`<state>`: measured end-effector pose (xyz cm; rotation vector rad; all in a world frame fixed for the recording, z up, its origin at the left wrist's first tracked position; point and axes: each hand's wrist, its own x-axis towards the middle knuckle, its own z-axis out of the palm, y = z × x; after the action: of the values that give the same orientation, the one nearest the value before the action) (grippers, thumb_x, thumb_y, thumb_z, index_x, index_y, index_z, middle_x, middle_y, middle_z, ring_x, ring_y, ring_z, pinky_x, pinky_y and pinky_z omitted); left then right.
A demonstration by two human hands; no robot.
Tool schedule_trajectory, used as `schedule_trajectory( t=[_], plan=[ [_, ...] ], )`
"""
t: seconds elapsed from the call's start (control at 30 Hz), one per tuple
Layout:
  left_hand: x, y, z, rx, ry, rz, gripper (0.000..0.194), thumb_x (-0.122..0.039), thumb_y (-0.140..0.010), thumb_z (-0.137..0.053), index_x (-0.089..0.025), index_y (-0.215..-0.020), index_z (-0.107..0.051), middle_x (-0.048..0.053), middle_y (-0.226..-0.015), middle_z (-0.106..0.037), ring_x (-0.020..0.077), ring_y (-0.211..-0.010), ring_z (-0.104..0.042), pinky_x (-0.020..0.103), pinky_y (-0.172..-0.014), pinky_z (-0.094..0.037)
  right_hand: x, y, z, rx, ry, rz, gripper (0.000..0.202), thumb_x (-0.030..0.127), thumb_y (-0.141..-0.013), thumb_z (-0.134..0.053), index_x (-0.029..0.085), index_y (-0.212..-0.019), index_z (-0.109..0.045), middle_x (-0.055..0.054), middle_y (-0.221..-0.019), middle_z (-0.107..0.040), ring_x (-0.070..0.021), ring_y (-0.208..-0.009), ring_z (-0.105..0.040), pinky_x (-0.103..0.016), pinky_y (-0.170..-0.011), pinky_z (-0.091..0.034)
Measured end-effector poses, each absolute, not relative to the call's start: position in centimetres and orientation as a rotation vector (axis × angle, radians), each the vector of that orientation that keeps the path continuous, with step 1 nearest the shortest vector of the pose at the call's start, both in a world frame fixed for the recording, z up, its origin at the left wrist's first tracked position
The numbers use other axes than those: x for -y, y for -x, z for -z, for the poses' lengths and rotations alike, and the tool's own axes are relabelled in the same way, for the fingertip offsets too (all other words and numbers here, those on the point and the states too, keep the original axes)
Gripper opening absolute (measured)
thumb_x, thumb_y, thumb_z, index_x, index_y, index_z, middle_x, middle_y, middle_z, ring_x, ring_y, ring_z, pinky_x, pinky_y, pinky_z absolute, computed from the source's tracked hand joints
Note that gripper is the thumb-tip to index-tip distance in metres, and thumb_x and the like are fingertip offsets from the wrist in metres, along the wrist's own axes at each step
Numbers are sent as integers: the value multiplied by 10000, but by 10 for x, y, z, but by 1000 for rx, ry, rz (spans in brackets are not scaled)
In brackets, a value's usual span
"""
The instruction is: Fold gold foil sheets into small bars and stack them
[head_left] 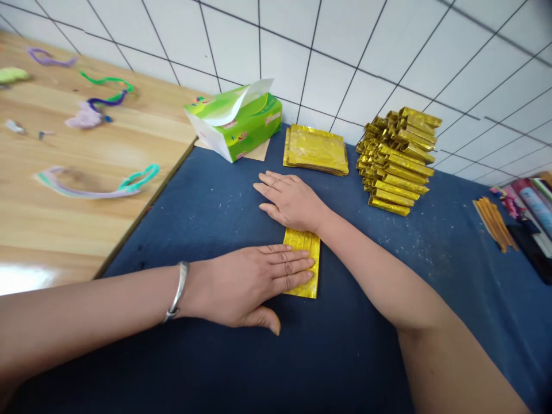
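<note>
A gold foil sheet (305,286) lies flat on the dark blue cloth (345,345) in front of me. My left hand (245,282), with a silver bangle at its wrist, rests on the sheet with its fingers laid flat across it and the thumb apart. Just beyond, my right hand (293,201) lies palm down over the sheet's far end, its fingers spread toward the left. Behind it sits a flat stack of gold sheets (317,149). To the right of that stack, several folded gold pieces (397,161) are piled up.
A green tissue pack (254,123) stands by the tiled wall (345,46). On the wooden table (26,230) at left lie fuzzy coloured stems (99,190). Orange sticks (495,223) and a black object (530,253) are at far right.
</note>
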<state>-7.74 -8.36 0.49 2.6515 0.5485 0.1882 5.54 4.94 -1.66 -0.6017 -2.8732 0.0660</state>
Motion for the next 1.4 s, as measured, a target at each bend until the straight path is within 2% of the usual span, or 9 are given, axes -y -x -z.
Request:
schedule_trajectory(
  t=[0.3, 0.47, 0.57, 0.73, 0.9, 1.0, 1.13, 1.27, 1.4],
  plan=[
    [69, 58, 0, -538, -2637, -124, 789, -636, -846, -381, -149, -1447, -222, 105, -1503, -202, 254, -1391, -188, 361, -1155, -125, -47, -59, 19, 2821, 599, -49, 414, 360, -927, -416, 144, -1274, -487, -122, -1371, -462, -241, -1282, -383, -408, -1004, -311],
    [72, 58, -2, -545, -2630, -78, 834, -687, -813, -375, -170, -1449, -219, 98, -1517, -134, 263, -1395, -171, 370, -1152, -126, -50, -62, 21, 2778, 499, -23, 384, 351, -959, -324, 144, -1173, -567, -103, -1236, -574, -219, -1173, -476, -370, -944, -343],
    [70, 59, -4, -499, -2624, -106, 799, -678, -805, -410, -208, -1435, -264, 78, -1512, -172, 274, -1392, -176, 396, -1151, -123, -54, -64, 22, 2757, 446, -17, 393, 338, -971, -282, 154, -1120, -595, -86, -1152, -613, -197, -1103, -508, -346, -895, -360],
    [67, 59, -6, -340, -2586, -175, 720, -584, -846, -448, -222, -1437, -254, 36, -1465, -323, 233, -1387, -209, 388, -1159, -114, -57, -63, 21, 2754, 425, -11, 400, 341, -972, -274, 159, -1073, -616, -85, -1088, -629, -197, -1067, -513, -347, -858, -368],
    [69, 59, -7, -332, -2574, -162, 713, -590, -840, -455, -241, -1432, -268, 27, -1467, -316, 237, -1389, -199, 391, -1158, -116, -57, -65, 18, 2740, 427, -87, 430, 372, -972, -264, 167, -1036, -636, -67, -1013, -660, -185, -1010, -546, -341, -857, -385],
    [70, 59, -7, -338, -2586, -137, 718, -603, -838, -444, -243, -1433, -266, 25, -1476, -295, 238, -1392, -190, 393, -1159, -104, -50, -73, 9, 2628, 585, -157, 452, 386, -973, -244, 175, -1028, -640, -49, -1013, -665, -165, -991, -563, -323, -891, -387],
    [72, 60, -7, -333, -2586, -156, 718, -597, -833, -460, -234, -1427, -285, 32, -1475, -297, 239, -1391, -193, 391, -1162, -100, -24, -89, 0, 2487, 822, -189, 431, 353, -976, -229, 177, -1133, -590, -52, -1149, -620, -168, -1083, -524, -332, -960, -366],
    [72, 61, -6, -338, -2556, -211, 708, -586, -824, -485, -236, -1416, -314, 42, -1457, -335, 235, -1381, -228, 379, -1164, -107, -6, -96, 6, 2665, 976, -79, 450, 389, -957, -290, 161, -1311, -448, -110, -1389, -433, -253, -1227, -400, -423, -976, -345],
    [72, 62, -5, -346, -2537, -228, 707, -585, -826, -481, -245, -1420, -304, 35, -1451, -347, 230, -1377, -240, 372, -1165, -103, -16, -93, 14, 2718, 1113, 10, 505, 422, -942, -315, 167, -1376, -357, -125, -1464, -314, -301, -1268, -335, -478, -988, -307]
  ],
)
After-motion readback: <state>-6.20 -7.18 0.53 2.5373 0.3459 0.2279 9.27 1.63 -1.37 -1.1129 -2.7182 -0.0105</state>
